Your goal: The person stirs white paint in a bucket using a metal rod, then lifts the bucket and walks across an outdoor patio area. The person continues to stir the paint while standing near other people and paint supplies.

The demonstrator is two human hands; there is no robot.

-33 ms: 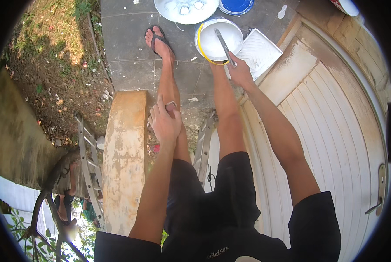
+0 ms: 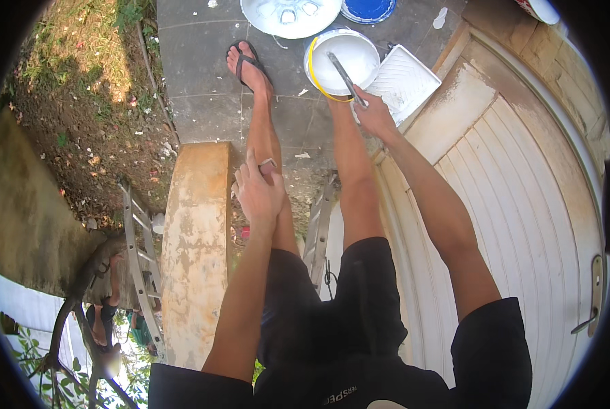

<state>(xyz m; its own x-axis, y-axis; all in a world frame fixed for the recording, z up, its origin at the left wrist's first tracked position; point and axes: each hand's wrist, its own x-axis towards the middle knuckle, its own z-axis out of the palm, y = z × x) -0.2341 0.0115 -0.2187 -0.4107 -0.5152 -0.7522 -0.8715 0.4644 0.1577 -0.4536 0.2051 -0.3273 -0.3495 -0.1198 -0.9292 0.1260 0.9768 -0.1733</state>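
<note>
My right hand [image 2: 374,114] is closed around a long grey stick [image 2: 344,72] whose far end dips into white paint [image 2: 359,60]. The paint fills a round bucket [image 2: 346,30] with a yellow handle [image 2: 313,68] on its left side. My left hand [image 2: 257,194], above my left shin, holds a small pinkish-brown piece [image 2: 268,166] with a pale edge, like folded sandpaper; its kind is not certain. Right of the bucket, a white ribbed paint tray [image 2: 406,80] lies beside my right hand, smeared with paint.
Beyond the bucket are a large white paint-smeared lid [image 2: 291,19] and a blue round one [image 2: 368,10]. A peeling low wall [image 2: 196,252] and a ladder [image 2: 141,266] stand left. A white panelled door [image 2: 516,211] is at right. Another person [image 2: 102,320] shows at lower left.
The stick's end in the paint has shifted slightly to the left and down, and my right hand has tilted a little with it. My left hand looks nearly still.
</note>
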